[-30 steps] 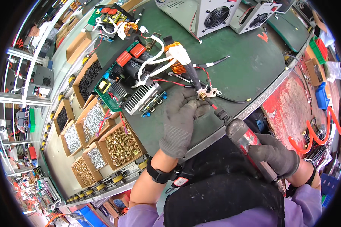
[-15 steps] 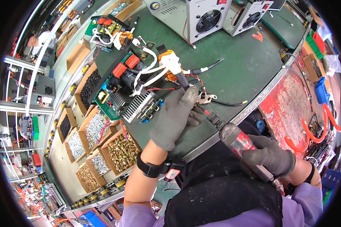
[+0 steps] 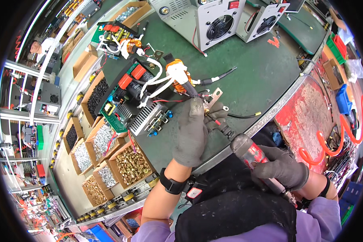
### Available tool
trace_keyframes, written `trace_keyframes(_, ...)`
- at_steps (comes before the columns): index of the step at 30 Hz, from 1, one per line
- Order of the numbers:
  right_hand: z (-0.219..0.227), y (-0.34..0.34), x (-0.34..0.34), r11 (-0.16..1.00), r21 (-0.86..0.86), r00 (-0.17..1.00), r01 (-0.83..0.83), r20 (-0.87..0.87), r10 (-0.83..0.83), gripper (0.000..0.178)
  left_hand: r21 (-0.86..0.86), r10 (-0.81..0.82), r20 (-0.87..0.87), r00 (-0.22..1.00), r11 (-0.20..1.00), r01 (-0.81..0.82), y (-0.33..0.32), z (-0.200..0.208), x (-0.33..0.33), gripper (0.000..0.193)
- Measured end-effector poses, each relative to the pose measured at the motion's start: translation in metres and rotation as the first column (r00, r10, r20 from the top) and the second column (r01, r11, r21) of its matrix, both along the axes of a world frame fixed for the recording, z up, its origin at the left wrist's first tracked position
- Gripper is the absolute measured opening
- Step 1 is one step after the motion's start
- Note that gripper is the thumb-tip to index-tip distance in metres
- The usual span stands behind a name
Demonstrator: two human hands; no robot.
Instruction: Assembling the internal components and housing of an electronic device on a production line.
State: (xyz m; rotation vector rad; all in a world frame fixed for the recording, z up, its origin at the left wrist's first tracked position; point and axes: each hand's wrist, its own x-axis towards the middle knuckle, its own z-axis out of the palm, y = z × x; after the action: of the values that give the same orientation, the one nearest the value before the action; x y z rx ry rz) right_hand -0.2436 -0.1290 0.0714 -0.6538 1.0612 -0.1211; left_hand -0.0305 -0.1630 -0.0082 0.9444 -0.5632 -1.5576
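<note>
My left hand [image 3: 191, 135], in a grey glove, is closed around the end of a thick black cable [image 3: 189, 88] with a small metal bracket [image 3: 216, 95] at its tip. The cable leads from a copper-wound coil [image 3: 176, 76] on a green circuit board assembly [image 3: 117, 121] with a finned heatsink. My gloved right hand [image 3: 284, 167] grips a red and grey power screwdriver [image 3: 255, 155]. Its bit points at the bracket's base beside my left fingers; whether it touches a fastener there I cannot tell. A thin black lead [image 3: 244, 115] with a ring terminal lies just beyond.
Cardboard bins [image 3: 129, 165] of brass and silver fasteners stand on the left, beside a roller track [image 3: 109, 205]. A second board assembly [image 3: 119, 38] sits farther back. Grey housings with fans [image 3: 220, 26] occupy the far side. An orange coiled hose [image 3: 330, 147] hangs at right.
The bracket in my left fingers has turned and now points more upward. My left wrist has swung to the right, and the screwdriver has shifted slightly left.
</note>
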Motion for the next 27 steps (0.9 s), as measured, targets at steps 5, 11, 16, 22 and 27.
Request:
trace_keyframes(5,-0.003,0.000,0.001,0.996,-0.091,1.000,-0.013,0.005,0.014,0.042,0.028,-0.063,0.287,0.956,0.998,0.058,-0.003,0.002,0.003,0.049)
trace_keyframes(11,-0.009,0.001,0.002,0.994,-0.107,0.999,-0.021,0.022,0.024,0.045,0.016,-0.048,0.529,0.847,0.999,0.047,-0.002,0.001,0.007,0.048)
trace_keyframes(16,-0.006,0.002,0.004,0.989,-0.141,0.999,-0.037,-0.014,0.035,0.048,0.034,-0.049,0.607,0.793,0.999,0.035,-0.003,0.000,0.009,0.050)
trace_keyframes(22,-0.002,0.002,0.007,0.983,-0.169,0.995,-0.079,-0.068,0.068,0.048,0.099,-0.087,0.716,0.692,0.995,0.023,-0.011,0.005,0.009,0.042)
trace_keyframes(27,-0.003,0.002,0.002,0.997,-0.080,1.000,-0.017,-0.006,0.017,0.051,0.127,-0.067,0.651,0.756,0.992,-0.022,-0.012,0.008,-0.003,0.039)
